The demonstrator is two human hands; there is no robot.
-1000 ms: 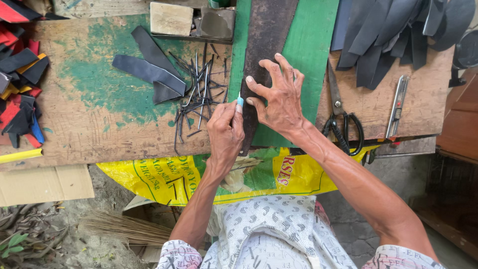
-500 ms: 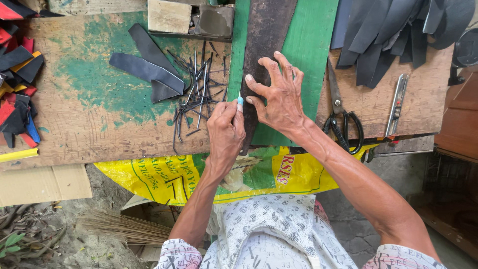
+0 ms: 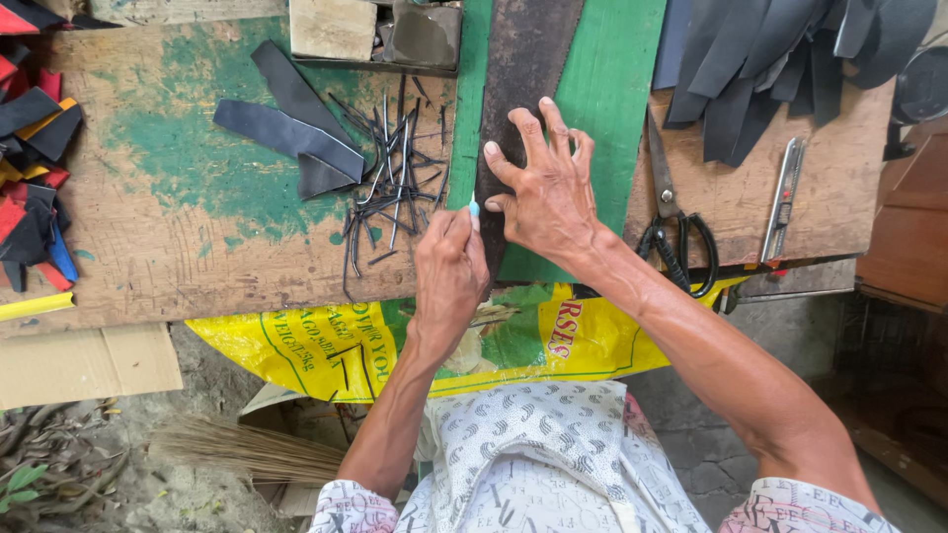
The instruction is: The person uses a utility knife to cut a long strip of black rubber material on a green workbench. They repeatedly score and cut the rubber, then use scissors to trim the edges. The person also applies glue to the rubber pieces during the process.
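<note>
While the right hand (image 3: 545,192) lay flat with fingers spread on the dark strip (image 3: 523,69), pinning it to the green board (image 3: 612,89), the left hand (image 3: 449,262) was pinched shut on a small light-blue tool (image 3: 473,207) at the strip's left edge. Thin black slivers (image 3: 390,178) lay just left on the bench (image 3: 178,257); scissors (image 3: 676,232) to the right.

- We see black-handled scissors (image 3: 674,242) on the bench, near a utility knife (image 3: 783,197).
- We see thin dark slivers (image 3: 390,178) piled beside grey rubber strips (image 3: 291,133).
- We see a yellow sack (image 3: 395,341) hanging below, and a straw broom (image 3: 247,449) on the ground.
</note>
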